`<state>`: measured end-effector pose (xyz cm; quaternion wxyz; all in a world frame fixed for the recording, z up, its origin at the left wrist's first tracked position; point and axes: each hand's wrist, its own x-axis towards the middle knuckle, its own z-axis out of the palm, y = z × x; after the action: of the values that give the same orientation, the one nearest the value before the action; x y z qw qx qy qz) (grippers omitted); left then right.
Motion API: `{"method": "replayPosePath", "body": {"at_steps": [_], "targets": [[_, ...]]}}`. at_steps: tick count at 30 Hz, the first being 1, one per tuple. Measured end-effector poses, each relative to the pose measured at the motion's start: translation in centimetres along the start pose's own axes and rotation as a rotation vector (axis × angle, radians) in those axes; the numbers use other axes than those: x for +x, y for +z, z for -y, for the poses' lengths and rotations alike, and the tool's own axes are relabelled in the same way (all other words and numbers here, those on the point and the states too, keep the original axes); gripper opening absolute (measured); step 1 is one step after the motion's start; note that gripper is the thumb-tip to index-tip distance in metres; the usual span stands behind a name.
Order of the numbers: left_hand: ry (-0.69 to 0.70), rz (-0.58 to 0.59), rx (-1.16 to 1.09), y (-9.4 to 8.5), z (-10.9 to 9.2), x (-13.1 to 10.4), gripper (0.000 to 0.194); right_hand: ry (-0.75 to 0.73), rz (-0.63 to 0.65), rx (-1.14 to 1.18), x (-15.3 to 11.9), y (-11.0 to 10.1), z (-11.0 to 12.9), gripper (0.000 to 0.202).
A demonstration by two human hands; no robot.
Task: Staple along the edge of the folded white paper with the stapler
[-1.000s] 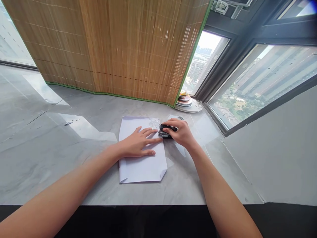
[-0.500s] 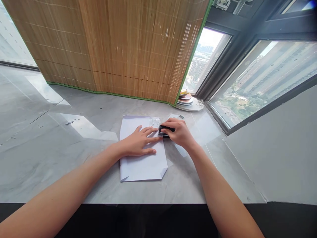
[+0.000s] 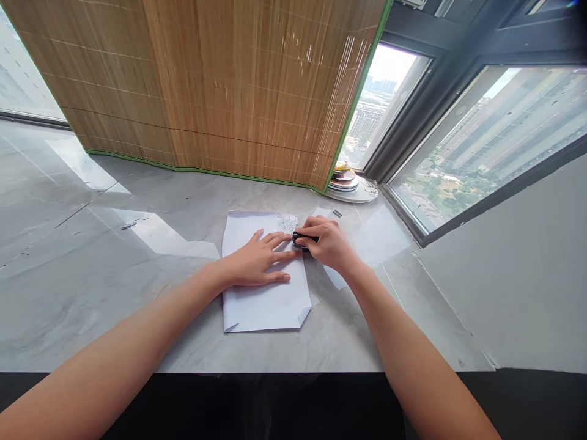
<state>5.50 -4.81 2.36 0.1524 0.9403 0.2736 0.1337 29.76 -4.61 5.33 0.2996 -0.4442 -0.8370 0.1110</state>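
A white sheet of paper (image 3: 266,311) with folded lower corners lies on the grey marble-look surface; whether it is one sheet or several I cannot tell. My left hand (image 3: 257,260) rests flat on it, fingers spread towards the right edge. Wrapped round a small black stapler (image 3: 300,238), my right hand (image 3: 328,241) is at the paper's right edge, close to my left fingertips. The stapler's front end is over the paper, and my palm hides its rear. Just above, many small silvery marks like staples (image 3: 287,223) cover the paper's upper right part.
Two short staple strips (image 3: 337,213) lie beyond my right hand. Loose staples (image 3: 132,224) are scattered at the left. A stack of plates (image 3: 343,183) stands in the window corner, beside a hanging bamboo blind (image 3: 220,91). A white wall (image 3: 513,275) bounds the right side.
The stapler's top arm looks lower, with less gap showing above its base. My right hand has shifted slightly left. My left hand stays on the paper, and the view has tilted a little.
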Motion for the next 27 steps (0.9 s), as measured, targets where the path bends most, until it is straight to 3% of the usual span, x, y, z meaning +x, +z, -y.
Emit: {"method": "replayPosePath", "body": {"at_steps": [5, 8, 13, 17, 22, 25, 27], "targets": [[0.007, -0.002, 0.003, 0.0, 0.1, 0.0, 0.056, 0.014, 0.131, -0.133, 0.2, 0.5, 0.7, 0.026], [0.012, 0.007, 0.024, -0.1, 0.1, 0.0, 0.056, 0.013, 0.100, -0.066, -0.2, -0.2, 0.5, 0.024], [-0.002, 0.008, 0.046, -0.3, 0.0, -0.2, 0.057, 0.103, 0.093, -0.022, -1.0, -2.2, -1.8, 0.043], [-0.016, 0.026, 0.076, -0.4, 0.1, -0.2, 0.063, 0.188, 0.020, -0.104, -1.3, -3.0, -3.7, 0.041], [-0.026, 0.037, 0.089, -0.3, 0.3, -0.1, 0.072, 0.291, 0.077, -0.220, -1.6, -3.3, -4.7, 0.024], [-0.043, -0.012, -0.005, -0.8, 0.3, 0.2, 0.066, 0.441, -0.128, -0.305, -1.3, -2.8, -4.3, 0.015], [-0.092, -0.173, -0.129, -1.4, 0.5, 0.4, 0.056, 0.465, -0.345, -0.266, -0.8, -2.1, -3.5, 0.019]]}}
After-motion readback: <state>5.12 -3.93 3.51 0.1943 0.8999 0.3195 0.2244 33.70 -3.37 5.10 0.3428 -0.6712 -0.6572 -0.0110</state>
